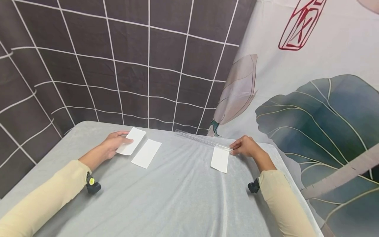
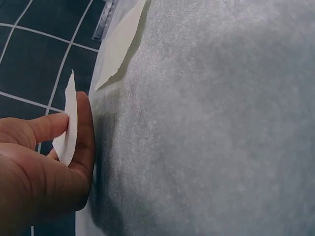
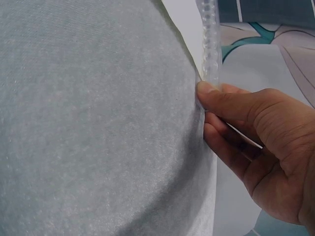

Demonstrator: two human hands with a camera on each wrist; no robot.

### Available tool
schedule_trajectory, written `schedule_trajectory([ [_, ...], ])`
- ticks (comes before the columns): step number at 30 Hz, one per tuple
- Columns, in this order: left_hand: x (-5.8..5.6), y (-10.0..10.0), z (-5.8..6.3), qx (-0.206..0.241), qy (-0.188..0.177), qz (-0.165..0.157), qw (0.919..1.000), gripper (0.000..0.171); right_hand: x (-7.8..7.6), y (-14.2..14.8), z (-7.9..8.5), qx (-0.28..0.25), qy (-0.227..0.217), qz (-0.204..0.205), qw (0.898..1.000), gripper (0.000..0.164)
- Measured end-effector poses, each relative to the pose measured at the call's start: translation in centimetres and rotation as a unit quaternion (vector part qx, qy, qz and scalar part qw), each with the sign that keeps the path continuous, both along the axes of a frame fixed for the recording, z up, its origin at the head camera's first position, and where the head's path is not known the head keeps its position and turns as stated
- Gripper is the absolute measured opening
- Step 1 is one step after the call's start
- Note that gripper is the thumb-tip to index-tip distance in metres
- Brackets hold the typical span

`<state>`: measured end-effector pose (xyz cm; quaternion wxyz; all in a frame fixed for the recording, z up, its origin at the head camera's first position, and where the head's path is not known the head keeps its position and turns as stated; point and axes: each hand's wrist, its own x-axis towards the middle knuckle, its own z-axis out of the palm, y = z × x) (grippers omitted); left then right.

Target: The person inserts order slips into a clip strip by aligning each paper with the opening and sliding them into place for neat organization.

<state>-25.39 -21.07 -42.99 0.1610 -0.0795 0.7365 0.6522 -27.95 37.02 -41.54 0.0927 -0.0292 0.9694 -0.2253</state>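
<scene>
On the left side of the table, my left hand (image 1: 113,144) pinches a white paper card (image 1: 132,141) between thumb and fingers. The left wrist view shows this card (image 2: 72,120) edge-on, with the thumb on one face. A second white card (image 1: 146,153) lies flat on the cloth just right of it. My right hand (image 1: 246,146) pinches the near end of a clear plastic ruler (image 1: 201,139) between thumb and forefinger. The ruler slants away to the back left, its near end overlapping the top of a third white card (image 1: 219,160).
A grey cloth (image 1: 177,197) with several creases covers the table. Behind it hangs a dark curtain with a white grid (image 1: 130,75). To the right is a white curtain with large leaf prints (image 1: 325,115). Each wrist wears a small black camera mount (image 1: 93,187).
</scene>
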Motion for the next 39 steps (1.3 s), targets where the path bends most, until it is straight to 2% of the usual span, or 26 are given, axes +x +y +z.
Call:
schedule_trajectory([
  [7, 0.1, 0.8, 0.2, 0.004, 0.008, 0.011, 0.9999, 0.080, 0.0, 0.0, 0.1, 0.003, 0.002, 0.000, 1.000, 0.030],
  [18, -0.4, 1.9, 0.4, -0.038, 0.015, 0.045, 0.9981, 0.076, 0.2, -0.1, 0.1, 0.001, 0.001, -0.004, 1.000, 0.029],
  [23, -0.5, 2.5, 0.5, -0.023, 0.013, 0.056, 0.9981, 0.074, 0.2, -0.2, 0.2, 0.002, -0.001, -0.005, 1.000, 0.028],
  [27, -0.5, 3.3, 0.7, -0.014, 0.014, 0.057, 0.9982, 0.073, 0.1, -0.1, 0.2, 0.004, 0.000, -0.002, 1.000, 0.029],
  [34, -0.8, 4.1, 0.8, -0.035, 0.013, 0.061, 0.9975, 0.073, 0.1, 0.0, 0.3, 0.007, 0.007, 0.008, 1.000, 0.031],
  [39, -1.2, 4.3, 0.7, -0.034, 0.014, 0.062, 0.9974, 0.073, 0.0, 0.0, 0.2, 0.006, 0.008, 0.006, 1.000, 0.030],
])
